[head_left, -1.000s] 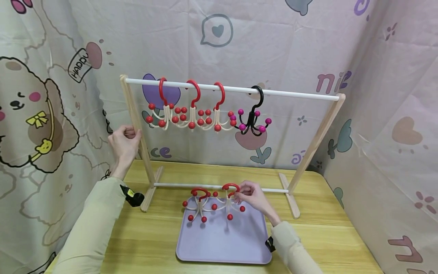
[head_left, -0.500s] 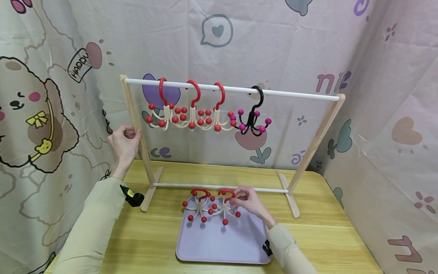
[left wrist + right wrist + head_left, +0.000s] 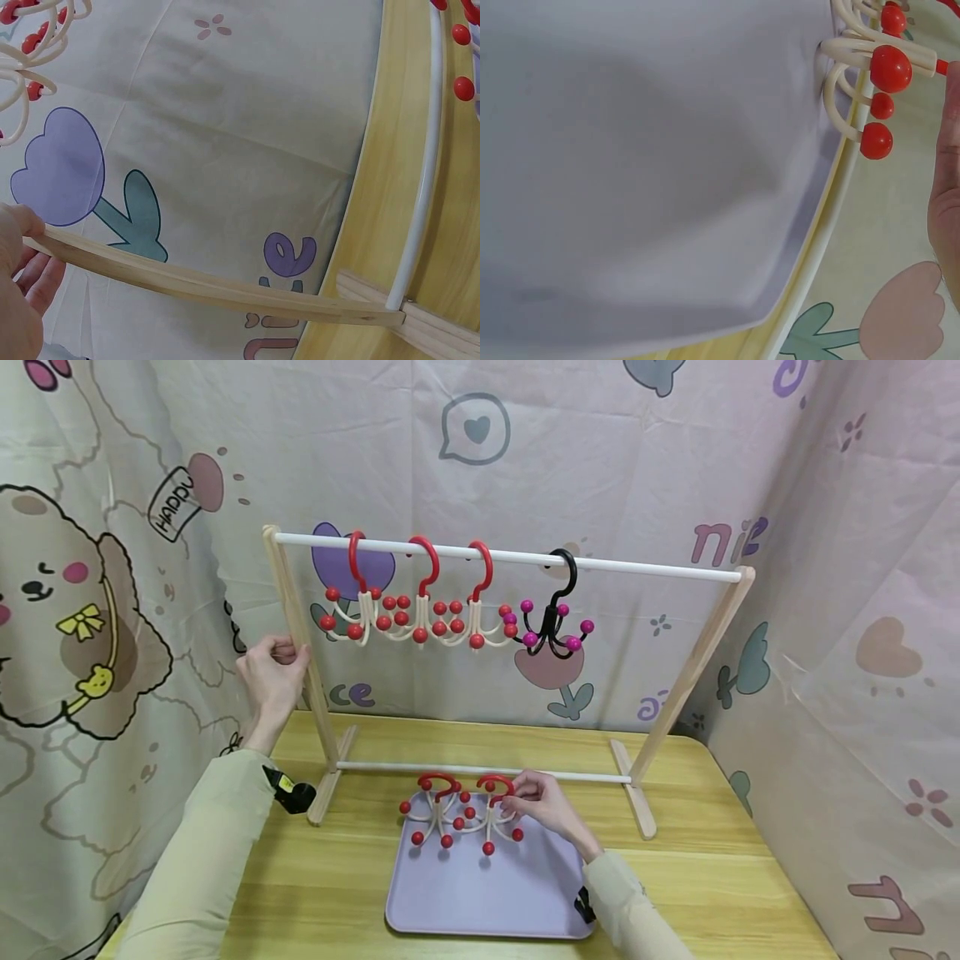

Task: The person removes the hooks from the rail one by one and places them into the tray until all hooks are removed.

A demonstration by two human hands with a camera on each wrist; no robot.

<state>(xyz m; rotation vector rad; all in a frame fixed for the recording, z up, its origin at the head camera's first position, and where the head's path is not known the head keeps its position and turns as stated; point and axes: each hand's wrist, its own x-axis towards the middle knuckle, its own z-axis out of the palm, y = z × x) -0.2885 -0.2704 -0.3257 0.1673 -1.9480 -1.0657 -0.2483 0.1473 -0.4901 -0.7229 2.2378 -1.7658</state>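
My left hand (image 3: pixel 273 677) grips the left wooden upright (image 3: pixel 187 281) of a small hanging rack. At the back of the lilac tray (image 3: pixel 480 910), my right hand (image 3: pixel 551 806) pinches a cream claw hanger with red balls (image 3: pixel 489 828) by its red hook. In the right wrist view, that hanger's ball-tipped arms (image 3: pixel 891 69) sit near the tray's edge. A second red-hooked claw hanger (image 3: pixel 437 814) stands on the tray just left of it. On the rack's white top rail (image 3: pixel 645 567) hang three red-hooked claw hangers (image 3: pixel 423 602) and one black claw hanger with magenta balls (image 3: pixel 555 618).
The rack's lower white bar (image 3: pixel 420 767) runs just behind the tray. Its right upright (image 3: pixel 693 672) and right foot (image 3: pixel 633 789) stand on the wooden table (image 3: pixel 720 860). Printed curtains (image 3: pixel 480 485) enclose the table's back and sides.
My right hand has moved slightly left and down, bringing the held claw hanger closer to the one beside it. My left hand stays on the upright.
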